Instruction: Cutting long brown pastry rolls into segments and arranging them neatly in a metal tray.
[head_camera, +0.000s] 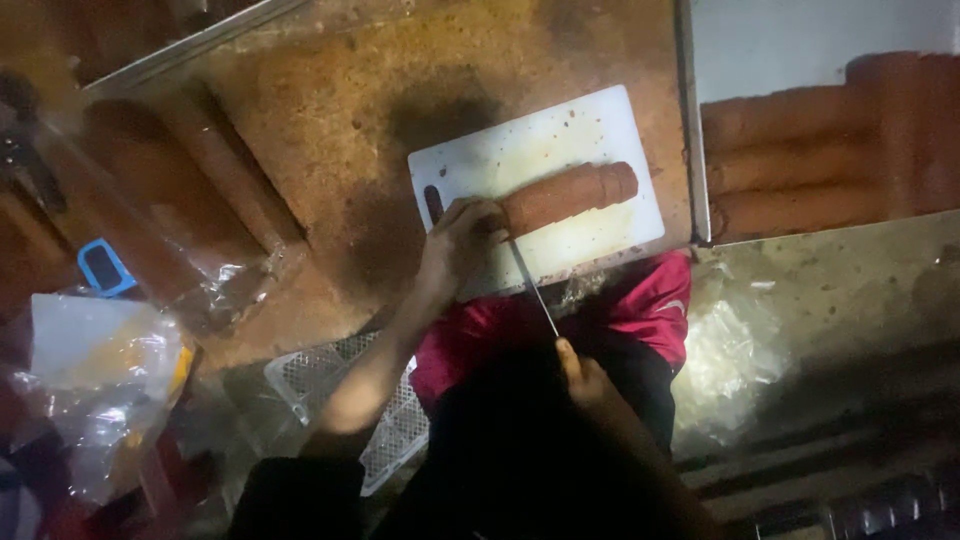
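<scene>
Hands first, nearest the camera. Right hand (583, 378) sits low and close to the body, fingers wrapped shut around the handle of a thin, long-bladed steel knife (533, 289); the blade slants up and away, its tip meeting the near end of the log. Left hand (462, 238) reaches further out, fingers curled down over that same near end of a long, reddish-brown cylindrical sausage log (568, 196), apparently pinning it so it cannot roll under the blade.

Log lies on its side, running diagonally across a white rectangular plastic cutting board (600, 125) with a handle slot at its left edge. Surface of the log is smooth and evenly coloured, with faint bands towards the far, blunt end. Board is stained with smears and crumbs.

Board rests on a mottled, rust-brown worktop (330, 110). Beyond the worktop's right edge, more reddish-brown logs (800, 160) lie stacked side by side. Left and nearer: crumpled clear plastic bags (100, 380) and a white perforated plastic tray (330, 375).
</scene>
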